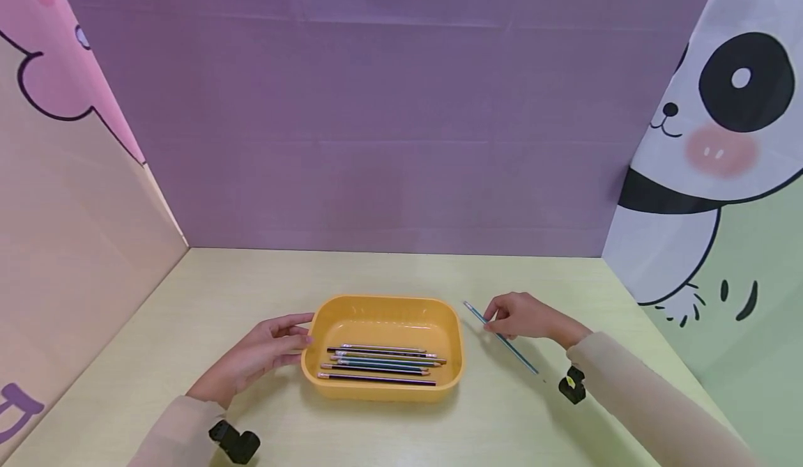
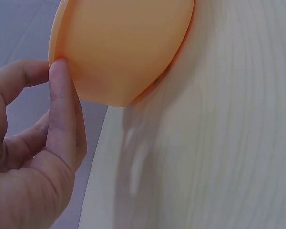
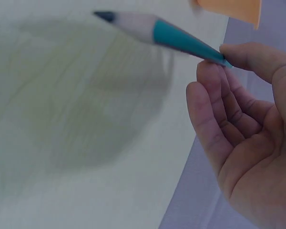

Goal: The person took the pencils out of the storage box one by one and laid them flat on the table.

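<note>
My left hand pinches the left rim of a yellow plastic tray between thumb and fingers. In the left wrist view the thumb presses the outside of the tray wall, the fingers lying at its rim. Several pencils lie side by side across the tray floor. To the right of the tray, my right hand pinches a teal pencil between thumb and fingertips. Its sharpened dark tip points down toward the near right, close over the table, while the other end slants up toward the far left.
The pale wooden table runs back to a purple wall. Side panels with cartoon prints stand at left and right, the right one showing a panda. Each wrist wears a small black camera.
</note>
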### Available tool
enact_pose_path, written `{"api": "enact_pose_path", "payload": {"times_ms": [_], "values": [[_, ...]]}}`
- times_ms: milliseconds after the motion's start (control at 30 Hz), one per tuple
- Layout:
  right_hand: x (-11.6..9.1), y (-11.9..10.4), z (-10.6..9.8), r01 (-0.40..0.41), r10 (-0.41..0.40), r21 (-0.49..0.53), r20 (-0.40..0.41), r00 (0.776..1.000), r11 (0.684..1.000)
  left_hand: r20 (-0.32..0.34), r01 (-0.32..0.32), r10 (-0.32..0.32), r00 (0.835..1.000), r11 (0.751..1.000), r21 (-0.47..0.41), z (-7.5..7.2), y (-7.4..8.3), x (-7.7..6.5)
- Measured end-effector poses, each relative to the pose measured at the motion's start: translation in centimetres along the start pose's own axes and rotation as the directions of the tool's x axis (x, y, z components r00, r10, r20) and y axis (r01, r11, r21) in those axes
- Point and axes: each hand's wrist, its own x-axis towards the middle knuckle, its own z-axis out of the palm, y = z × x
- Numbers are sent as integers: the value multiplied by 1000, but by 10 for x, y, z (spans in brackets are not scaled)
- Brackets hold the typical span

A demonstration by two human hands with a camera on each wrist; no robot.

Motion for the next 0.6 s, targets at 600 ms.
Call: {"api": "enact_pose_path", "payload": {"times_ms": [600], "values": [[-13, 21, 15, -154, 161, 77, -99, 982, 985, 0, 4, -4, 1000, 1000, -2, -2, 0, 0]]}}
